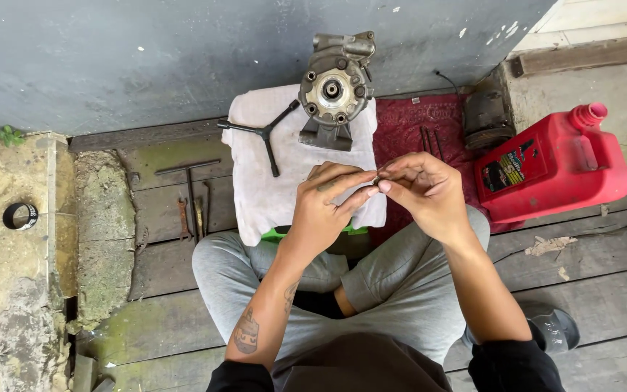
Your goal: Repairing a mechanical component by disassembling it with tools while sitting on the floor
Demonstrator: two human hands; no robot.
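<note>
Fingertips of both hands meet on a tiny dark metal part [376, 178], held in the air above the lap, in front of the white cloth [255, 189].

Left hand [326, 207] and right hand [421, 190] each pinch the small part between thumb and forefinger; what kind of piece it is I cannot tell, it is too small. It looks light, stiff and easy to drop, possibly oily, so a fingertip pinch at its ends seems the sound hold. Behind it, a grey cast-metal compressor body [334, 87] stands on the cloth beside a black three-armed wrench [264, 133]; that body would be heavy and rigid. To the right a red plastic jug with a red cap [554, 165] lies on its side, capped; its contents are hidden. Slim rods [429, 139] lie on a dark red mat [415, 123].
</note>
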